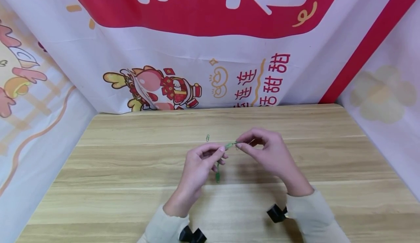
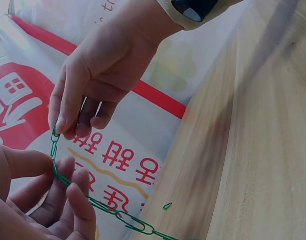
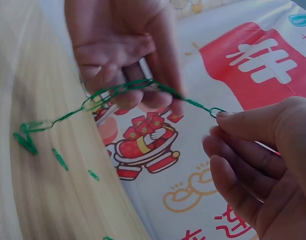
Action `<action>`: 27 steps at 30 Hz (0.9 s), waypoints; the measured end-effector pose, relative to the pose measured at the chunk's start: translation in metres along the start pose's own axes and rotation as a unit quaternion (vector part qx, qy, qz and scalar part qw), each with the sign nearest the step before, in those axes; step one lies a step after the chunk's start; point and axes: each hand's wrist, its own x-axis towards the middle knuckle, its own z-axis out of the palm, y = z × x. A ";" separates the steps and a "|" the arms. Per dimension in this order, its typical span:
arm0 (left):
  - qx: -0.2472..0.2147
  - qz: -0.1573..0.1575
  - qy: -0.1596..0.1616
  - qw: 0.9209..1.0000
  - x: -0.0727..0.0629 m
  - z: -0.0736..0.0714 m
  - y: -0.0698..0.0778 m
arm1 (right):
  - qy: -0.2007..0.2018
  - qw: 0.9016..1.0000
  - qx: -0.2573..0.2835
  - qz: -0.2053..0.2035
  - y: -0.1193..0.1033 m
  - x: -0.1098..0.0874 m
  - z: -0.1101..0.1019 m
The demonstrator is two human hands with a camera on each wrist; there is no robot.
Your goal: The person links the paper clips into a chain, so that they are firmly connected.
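Note:
A chain of green paper clips (image 3: 117, 89) runs between the two hands. My left hand (image 1: 201, 161) pinches it between thumb and forefinger, and several links hang from there toward the table, the lowest green part (image 1: 218, 177) showing below the fingers. At the upper end, my right hand (image 1: 266, 150) pinches the last paper clip (image 2: 55, 131) between thumb and fingertip; its tip is partly hidden. In the right wrist view the chain passes across the left fingers (image 3: 127, 97) and stretches to the right thumb. Between the hands the links are drawn nearly straight.
A loose green paper clip (image 1: 207, 138) lies on the wooden table (image 1: 124, 177) beyond my left hand. The right wrist view shows more loose clips (image 3: 59, 159) near the chain's hanging end. A printed white cloth (image 1: 193, 46) stands along the table's back edge, with cloth at both sides.

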 end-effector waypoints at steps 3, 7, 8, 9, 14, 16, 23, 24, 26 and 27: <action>0.006 -0.009 -0.011 1.000 0.000 -0.001 0.000 | -0.011 1.000 0.009 0.012 -0.001 -0.001 -0.001; 0.022 -0.008 -0.033 0.999 -0.001 0.000 0.001 | -0.022 1.000 0.006 0.008 -0.002 -0.001 -0.001; 0.026 -0.005 -0.038 0.999 -0.002 0.000 0.001 | -0.025 1.000 0.004 0.008 -0.003 -0.001 0.000; 0.028 0.000 -0.041 0.999 -0.002 0.001 0.001 | -0.027 1.000 0.002 0.010 -0.003 -0.001 0.000; 0.064 0.030 -0.032 0.997 -0.004 0.003 0.000 | -0.034 0.999 -0.001 0.010 -0.005 -0.002 0.003; 0.089 0.048 -0.019 0.995 -0.004 0.004 -0.001 | -0.034 0.999 0.002 0.009 -0.005 -0.001 0.004; 0.108 0.079 0.026 0.991 -0.003 0.004 -0.001 | -0.020 0.998 0.015 0.063 0.011 0.006 0.008; 0.102 0.080 0.033 0.991 -0.003 0.003 -0.001 | -0.013 0.997 0.008 0.075 0.016 0.008 0.008; 0.092 0.082 0.045 0.991 -0.003 0.001 0.000 | -0.008 0.995 -0.020 0.098 0.027 0.012 0.011; 0.087 0.082 0.048 0.992 -0.002 0.000 0.001 | -0.009 0.993 -0.038 0.109 0.032 0.014 0.013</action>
